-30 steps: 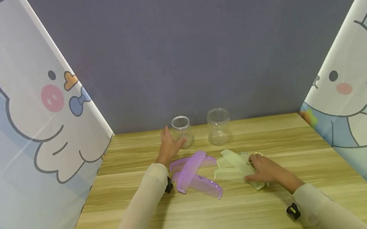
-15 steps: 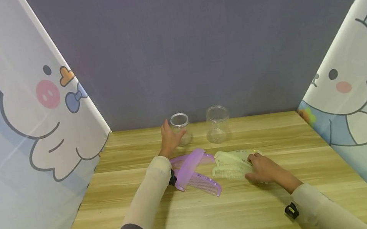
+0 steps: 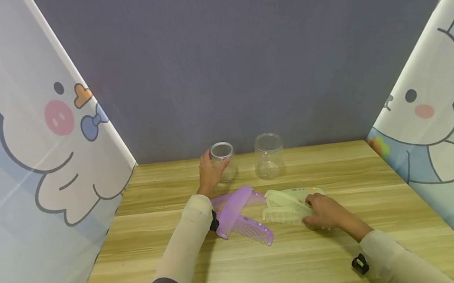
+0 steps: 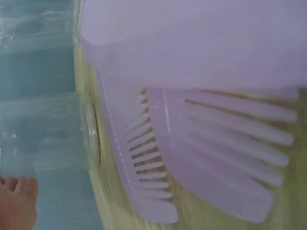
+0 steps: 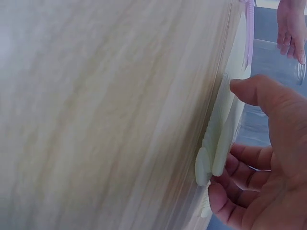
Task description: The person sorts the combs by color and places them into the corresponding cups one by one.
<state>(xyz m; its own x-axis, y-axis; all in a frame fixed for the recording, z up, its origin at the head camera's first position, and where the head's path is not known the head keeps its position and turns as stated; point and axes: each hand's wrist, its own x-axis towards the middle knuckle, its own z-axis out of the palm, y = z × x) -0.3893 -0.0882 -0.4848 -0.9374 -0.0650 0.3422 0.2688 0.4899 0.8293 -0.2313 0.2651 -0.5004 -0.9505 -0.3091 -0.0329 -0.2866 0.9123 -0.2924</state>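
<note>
In the head view my left hand (image 3: 210, 172) is wrapped partly round the clear jar (image 3: 228, 172) at the back left, thumb across its front and fingers on its left side. My right hand (image 3: 326, 212) holds a pale green comb at the right end of a pile of pale green combs (image 3: 283, 214). In the right wrist view its thumb lies on the comb (image 5: 225, 136) and the curled fingers sit at the comb's other side. A purple comb (image 3: 235, 211) lies crosswise over two other purple combs just in front of my left hand.
A second, wider clear jar (image 3: 270, 162) stands upright to the right of the first, near the grey back wall (image 3: 234, 64). The wooden table (image 3: 245, 277) lies between side walls with cartoon animals.
My left hand has come in closer to the left jar. At my right hand, the topmost green comb has swung round, and its near end no longer shows below the hand.
</note>
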